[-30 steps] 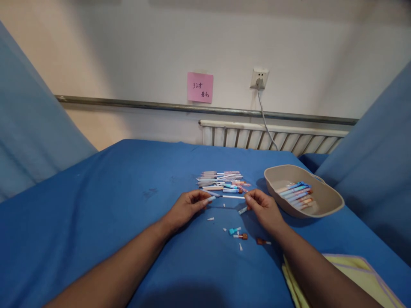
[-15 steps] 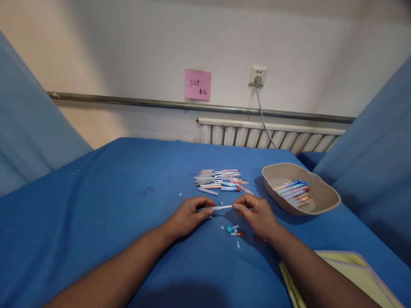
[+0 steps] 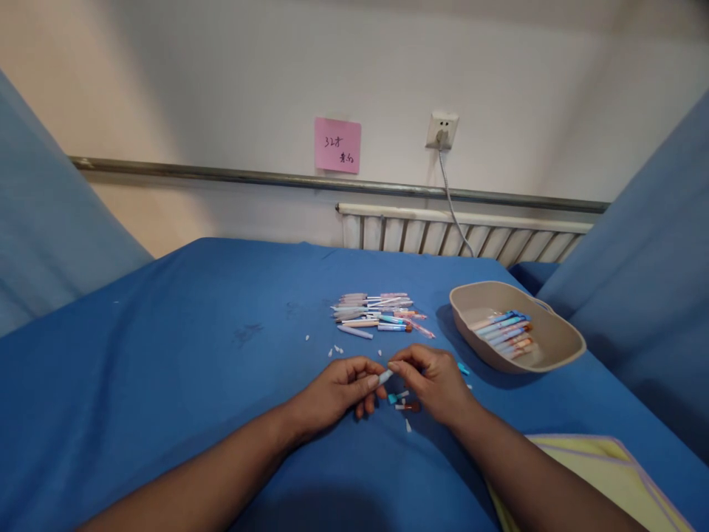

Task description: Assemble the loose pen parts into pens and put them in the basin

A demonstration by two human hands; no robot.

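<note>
My left hand (image 3: 346, 386) is closed round a pale pen barrel (image 3: 385, 377), whose end points up to the right. The fingertips of my right hand (image 3: 432, 377) pinch at that end; what they hold there is too small to make out. Behind my hands lies a pile of pens and pen parts (image 3: 379, 310) on the blue cloth. Near my hands are a turquoise piece (image 3: 394, 398), a brown piece (image 3: 410, 407) and several small white tips, one (image 3: 408, 425) in front.
A beige basket (image 3: 570, 353) with several pens in it stands at the right. A yellow cloth (image 3: 587, 473) lies at the front right. Behind the blue-covered surface (image 3: 166, 355) are a radiator (image 3: 399, 229) and a metal rail (image 3: 266, 179). Blue curtains hang on both sides.
The white stick that stretched between my hands no longer shows there. My hands have come closer together, the right one moving left and the pen barrel now tilted upward.
</note>
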